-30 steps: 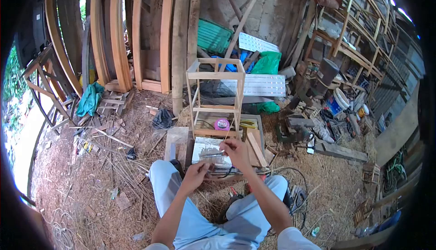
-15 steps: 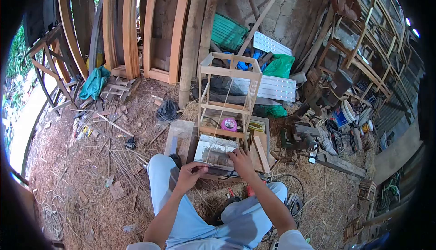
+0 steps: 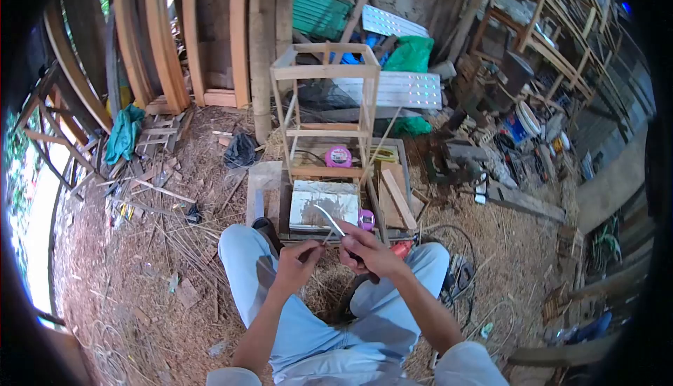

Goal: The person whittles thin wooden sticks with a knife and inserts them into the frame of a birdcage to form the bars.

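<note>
The hands worked in the gap between the seated person's knees (image 3: 242, 246), just short of the near edge of a patchy white block (image 3: 326, 193). The right hand (image 3: 366, 254) was wrapped firmly around the handle of a knife (image 3: 329, 219), whose blade pointed up and leftward over the block's near part. The left hand (image 3: 298, 263) was closed in a fingertip pinch on a thin strip (image 3: 382, 144), beside the knife; the strip's middle was partly hidden. The blade appeared narrow, bright and curved; the strip, pale, straight and slender. Beyond stood an open boxlike wooden frame (image 3: 326, 73) of squared bars, with a round pink tape measure (image 3: 338, 156) within its base. Fibrous shavings covered the floor (image 3: 161, 316).
</note>
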### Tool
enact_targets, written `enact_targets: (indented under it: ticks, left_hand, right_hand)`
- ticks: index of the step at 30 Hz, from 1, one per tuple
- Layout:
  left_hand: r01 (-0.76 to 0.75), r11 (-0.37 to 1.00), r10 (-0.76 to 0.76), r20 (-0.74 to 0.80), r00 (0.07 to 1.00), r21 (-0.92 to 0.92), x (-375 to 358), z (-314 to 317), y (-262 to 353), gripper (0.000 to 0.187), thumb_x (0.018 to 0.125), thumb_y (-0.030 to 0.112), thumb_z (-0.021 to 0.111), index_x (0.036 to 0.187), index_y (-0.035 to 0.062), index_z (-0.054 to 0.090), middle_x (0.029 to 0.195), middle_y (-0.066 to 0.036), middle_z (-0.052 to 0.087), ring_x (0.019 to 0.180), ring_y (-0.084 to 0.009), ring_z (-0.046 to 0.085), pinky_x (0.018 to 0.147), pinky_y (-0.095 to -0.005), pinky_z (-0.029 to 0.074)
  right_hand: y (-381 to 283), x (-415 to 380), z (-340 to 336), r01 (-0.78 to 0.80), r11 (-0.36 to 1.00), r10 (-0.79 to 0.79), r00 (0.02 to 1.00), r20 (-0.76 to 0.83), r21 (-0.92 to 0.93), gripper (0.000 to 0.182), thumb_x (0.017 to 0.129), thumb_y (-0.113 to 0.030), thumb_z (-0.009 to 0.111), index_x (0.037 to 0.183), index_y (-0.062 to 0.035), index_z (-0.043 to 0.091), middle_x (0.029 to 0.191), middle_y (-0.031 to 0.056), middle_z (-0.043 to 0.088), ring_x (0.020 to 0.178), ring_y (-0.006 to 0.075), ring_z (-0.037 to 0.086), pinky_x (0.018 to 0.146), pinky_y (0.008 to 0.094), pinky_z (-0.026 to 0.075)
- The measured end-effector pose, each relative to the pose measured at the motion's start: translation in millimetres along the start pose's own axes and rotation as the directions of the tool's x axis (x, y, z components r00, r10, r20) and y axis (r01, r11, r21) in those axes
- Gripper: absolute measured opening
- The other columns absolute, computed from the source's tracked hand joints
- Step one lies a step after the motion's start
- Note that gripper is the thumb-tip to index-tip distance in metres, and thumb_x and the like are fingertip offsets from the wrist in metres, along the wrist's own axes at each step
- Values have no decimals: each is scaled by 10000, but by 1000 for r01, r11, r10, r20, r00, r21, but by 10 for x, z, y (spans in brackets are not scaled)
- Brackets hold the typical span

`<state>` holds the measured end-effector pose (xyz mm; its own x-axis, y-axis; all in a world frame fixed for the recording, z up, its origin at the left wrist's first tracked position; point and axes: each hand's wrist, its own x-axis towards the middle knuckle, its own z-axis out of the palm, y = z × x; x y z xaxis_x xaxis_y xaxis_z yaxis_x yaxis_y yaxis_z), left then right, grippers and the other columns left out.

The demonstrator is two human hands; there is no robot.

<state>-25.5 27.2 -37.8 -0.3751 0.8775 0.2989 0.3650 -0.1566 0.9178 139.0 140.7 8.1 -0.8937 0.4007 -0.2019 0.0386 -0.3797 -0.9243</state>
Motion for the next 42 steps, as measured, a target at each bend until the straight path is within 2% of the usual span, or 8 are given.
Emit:
enact_targets:
  ticks: [3, 7, 9, 11, 15, 17, 20, 42]
  left_hand:
    - [-31, 998, 27, 75, 997, 51, -60, -6, 113, 110, 892, 66, 595, 950, -6, 654, 711, -54, 640, 613, -60, 553, 549, -223, 439]
    - [141, 953, -161, -54, 985, -268, -37, -153, 111, 144, 941, 95, 530, 1011, 31, 638, 643, 25, 523, 551, -37, 456, 501, -212, 377]
    - [187, 927, -192, 17, 981, -325, -15, -188, 134, 152, 957, 114, 501, 1010, 38, 621, 653, 32, 511, 567, -35, 438, 510, -220, 370]
    - [215, 955, -210, 47, 977, -206, 14, -112, 155, 149, 954, 125, 500, 1000, 29, 605, 645, 7, 503, 584, -41, 441, 527, -231, 376]
    - [113, 993, -104, 244, 964, -22, -18, 81, 402, 149, 920, 120, 540, 1010, 10, 587, 665, -82, 534, 569, -110, 463, 543, -269, 394]
    - [-35, 999, 31, 221, 975, 18, -76, 102, 374, 157, 929, 132, 547, 1006, 5, 599, 760, -89, 624, 637, -117, 529, 587, -287, 433]
    - [90, 996, -84, 332, 940, -1, -128, -50, 421, 168, 933, 145, 551, 1003, 5, 612, 793, -80, 641, 644, -121, 535, 606, -281, 445]
    - [188, 968, -100, 430, 897, -168, -75, -148, 538, 216, 964, 212, 517, 931, 28, 625, 690, 11, 532, 605, -46, 459, 528, -237, 389]
  right_hand:
    - [-74, 0, -91, 73, 984, -72, 997, 14, -163, 393, 1007, -271, 412, 1337, -57, 425, 670, 3, 484, 550, 66, 441, 448, 211, 348]
    - [-158, -112, -392, 169, 977, -137, 964, -229, 127, 309, 994, -199, 416, 1284, -97, 449, 657, 17, 457, 514, 73, 408, 398, 210, 321]
    - [-132, -195, -430, 68, 997, -61, 980, -189, 33, 314, 999, -259, 426, 1224, -45, 475, 688, -2, 483, 558, 66, 430, 439, 213, 339]
    - [-66, -182, -190, 42, 989, -61, 989, -134, -139, 391, 1002, -205, 399, 1379, -100, 388, 637, -8, 418, 517, 67, 367, 423, 198, 297]
    - [-124, -109, -47, 46, 999, -46, 988, 148, 2, 406, 1004, -219, 408, 1378, -59, 397, 608, -43, 375, 485, 56, 315, 416, 202, 249]
    - [-161, -204, -108, 1, 999, -7, 990, 142, 44, 375, 997, -239, 435, 1300, -24, 483, 593, -44, 384, 477, 54, 318, 415, 210, 250]
    - [-226, -365, -242, -54, 998, 54, 999, -5, -25, 301, 994, -222, 448, 1157, -14, 591, 607, -39, 426, 472, 41, 342, 422, 199, 257]
    - [-607, -473, -177, -182, 963, 157, 978, -134, -199, 295, 966, -233, 513, 1101, 3, 630, 665, -3, 552, 499, 40, 371, 441, 200, 266]
